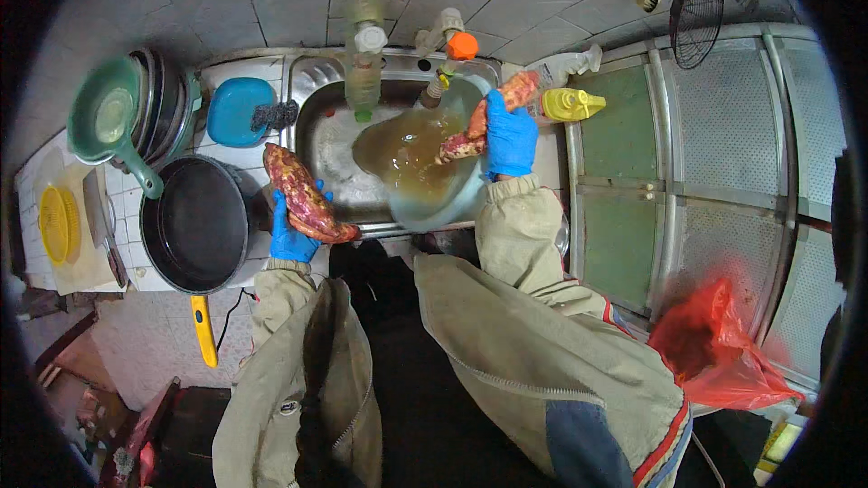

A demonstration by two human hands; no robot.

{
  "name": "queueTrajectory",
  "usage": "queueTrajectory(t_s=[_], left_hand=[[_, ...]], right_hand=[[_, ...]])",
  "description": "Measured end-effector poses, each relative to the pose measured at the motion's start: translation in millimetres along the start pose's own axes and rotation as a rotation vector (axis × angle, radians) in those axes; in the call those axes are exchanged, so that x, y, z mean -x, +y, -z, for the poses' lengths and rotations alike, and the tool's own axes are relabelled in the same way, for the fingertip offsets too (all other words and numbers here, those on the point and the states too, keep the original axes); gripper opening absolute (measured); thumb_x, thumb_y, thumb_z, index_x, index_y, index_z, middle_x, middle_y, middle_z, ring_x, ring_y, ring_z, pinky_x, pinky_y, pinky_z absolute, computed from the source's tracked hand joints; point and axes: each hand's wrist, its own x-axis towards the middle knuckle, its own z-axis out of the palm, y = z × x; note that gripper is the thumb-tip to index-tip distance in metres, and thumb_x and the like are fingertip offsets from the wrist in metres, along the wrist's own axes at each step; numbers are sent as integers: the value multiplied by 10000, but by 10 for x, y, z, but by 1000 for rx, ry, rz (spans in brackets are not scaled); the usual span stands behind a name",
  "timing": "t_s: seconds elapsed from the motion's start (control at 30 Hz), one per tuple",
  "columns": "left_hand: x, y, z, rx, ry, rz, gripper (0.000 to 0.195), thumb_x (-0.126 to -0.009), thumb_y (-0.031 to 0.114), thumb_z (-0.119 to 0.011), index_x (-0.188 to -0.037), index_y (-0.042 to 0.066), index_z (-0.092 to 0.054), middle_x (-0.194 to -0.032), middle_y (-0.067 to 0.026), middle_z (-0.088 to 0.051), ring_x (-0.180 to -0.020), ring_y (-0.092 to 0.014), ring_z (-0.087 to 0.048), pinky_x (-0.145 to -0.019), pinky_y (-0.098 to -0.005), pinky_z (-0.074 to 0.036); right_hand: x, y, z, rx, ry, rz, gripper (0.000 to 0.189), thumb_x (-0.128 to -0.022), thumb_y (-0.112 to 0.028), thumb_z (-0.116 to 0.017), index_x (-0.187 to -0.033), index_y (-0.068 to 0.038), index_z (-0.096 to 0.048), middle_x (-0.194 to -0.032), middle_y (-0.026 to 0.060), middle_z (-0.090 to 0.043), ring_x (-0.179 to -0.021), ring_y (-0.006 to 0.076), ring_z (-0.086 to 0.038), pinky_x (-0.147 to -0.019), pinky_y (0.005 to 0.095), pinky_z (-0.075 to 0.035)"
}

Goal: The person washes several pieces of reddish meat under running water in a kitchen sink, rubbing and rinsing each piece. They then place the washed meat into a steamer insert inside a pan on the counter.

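My left hand (pixel 293 230), in a blue glove, holds a large sweet potato (pixel 298 193) with patchy red-purple skin at the sink's left front edge. Another blue glove covers my right hand (pixel 512 139), which grips reddish sweet potatoes (pixel 478 122) over the right side of the sink; how many it holds is hard to tell. Below them a pale blue plastic basin (pixel 434 213) of murky brown water sits tilted in the stainless steel sink (pixel 325 149). A flexible tap spout (pixel 432 91) hangs at the basin's back.
A black frying pan (pixel 196 224) with a yellow handle lies left, beside a blue dish (pixel 237 112), a steel scourer (pixel 274 115) and stacked bowls with a green ladle (pixel 108 115). A yellow bottle (pixel 569 104) stands right of the sink. A knife (pixel 102 217) lies far left.
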Motion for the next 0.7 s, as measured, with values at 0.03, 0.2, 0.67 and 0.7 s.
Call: queueTrajectory(t_s=[0.03, 0.2, 0.67, 0.7], left_hand=[[9, -3, 14, 8, 0, 4, 642, -859, 504, -477, -1359, 138, -312, -1316, -158, -415, -1177, -359, -418, -974, -506, -366], [78, -26, 94, 53, -53, 28, 623, -849, 486, -511, -1338, 141, -337, -1284, -145, -447, -1142, -360, -448, -932, -504, -409], [148, -16, 155, 80, -68, 67, 648, -865, 501, -472, -1381, 158, -282, -1374, -146, -346, -1243, -352, -341, -1000, -494, -336], [156, -1, 124, 73, -118, 67, 649, -865, 501, -473, -1381, 157, -283, -1375, -145, -345, -1245, -351, -339, -1000, -494, -335]], right_hand=[[49, -104, -39, 3, 2, 33, 419, -766, -387, -636, -710, 28, -620, -673, 196, -616, -642, 308, -618, -576, 399, -454], [179, -474, -254, 99, -14, 89, 397, -727, -375, -651, -724, 22, -633, -688, 190, -628, -643, 316, -627, -580, 405, -472], [28, -333, -360, 486, -129, 538, 254, -805, -293, -590, -894, -57, -621, -742, 186, -618, -631, 321, -611, -524, 395, -471], [-49, -216, -271, 603, -134, 729, 215, -833, -262, -569, -941, -81, -615, -760, 176, -621, -634, 313, -612, -513, 385, -470]])
